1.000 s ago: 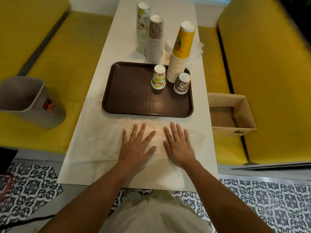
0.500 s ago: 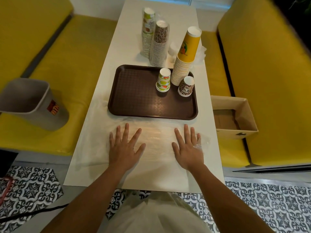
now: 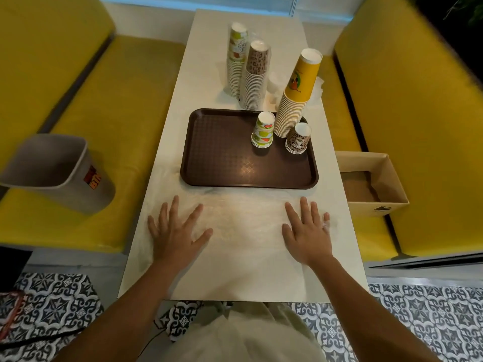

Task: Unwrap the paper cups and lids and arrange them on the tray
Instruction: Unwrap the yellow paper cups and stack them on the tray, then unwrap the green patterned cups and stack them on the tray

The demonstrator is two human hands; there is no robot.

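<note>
A brown tray [image 3: 222,158] lies on the white table. On its right part stand a tall stack of yellow cups [image 3: 298,95], a short fruit-print cup stack [image 3: 263,130] and a short leopard-print cup stack [image 3: 298,139], all upside down. Behind the tray stand two wrapped stacks: fruit-print cups [image 3: 236,58] and leopard-print cups [image 3: 256,74]. A clear plastic wrapper [image 3: 243,220] lies flat on the table in front of the tray. My left hand [image 3: 175,231] and my right hand [image 3: 308,231] press flat on it, fingers spread, far apart.
A grey bin [image 3: 52,171] sits on the yellow bench at the left. An open cardboard box [image 3: 371,181] sits on the bench at the right. White lids and crumpled plastic [image 3: 277,84] lie behind the yellow stack. The table's near edge is just below my wrists.
Both hands have slid apart across the plastic wrapper, the left one leftward and the right one rightward, flattening it. The cups and tray have not moved.
</note>
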